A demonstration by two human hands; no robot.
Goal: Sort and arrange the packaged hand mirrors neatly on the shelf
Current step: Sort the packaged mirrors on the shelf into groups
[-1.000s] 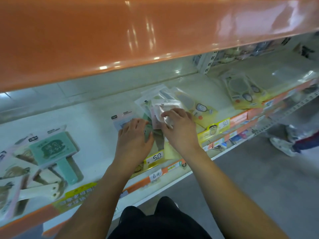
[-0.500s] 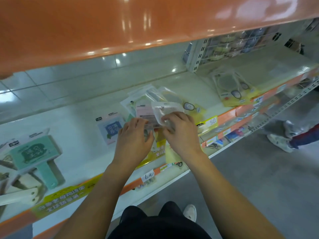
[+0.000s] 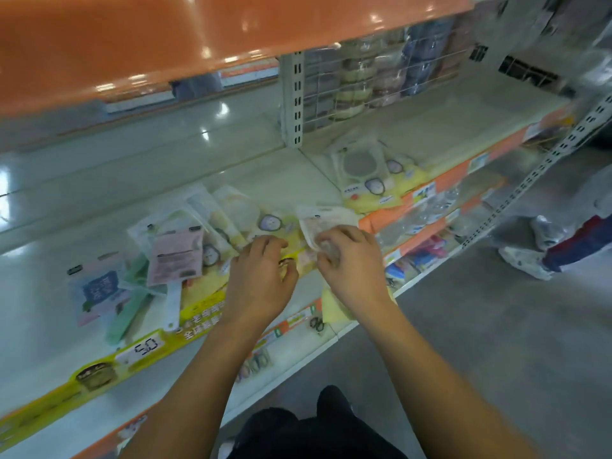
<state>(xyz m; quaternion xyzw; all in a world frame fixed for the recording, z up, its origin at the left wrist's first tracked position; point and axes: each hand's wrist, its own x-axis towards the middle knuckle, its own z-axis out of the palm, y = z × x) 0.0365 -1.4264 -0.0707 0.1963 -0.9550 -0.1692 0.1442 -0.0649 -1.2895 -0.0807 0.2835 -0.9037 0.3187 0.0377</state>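
A loose pile of packaged hand mirrors (image 3: 205, 233) lies on the white shelf (image 3: 49, 293), with a pink-backed pack (image 3: 175, 255) on top and green and white handles sticking out below. My right hand (image 3: 351, 260) grips a clear-wrapped mirror pack (image 3: 318, 223) just above the shelf's front edge. My left hand (image 3: 261, 276) rests with curled fingers on a yellow-carded mirror pack (image 3: 275, 226) beside it. A blue-labelled pack (image 3: 99, 289) lies apart at the left. Further right sits a neater stack of yellow-carded mirrors (image 3: 371, 183).
An orange shelf (image 3: 198, 38) overhangs the top of the view. A perforated upright (image 3: 293, 101) and a wire divider (image 3: 374, 87) with goods behind it stand at the back. Price tags line the orange and yellow shelf edge (image 3: 145, 349). A person's shoes (image 3: 526, 256) stand on the grey floor at right.
The view has swung right, so the pile now sits left of my hands. My right hand carried the clear-wrapped pack rightward, and my left hand moved from the pile's middle to its right side.
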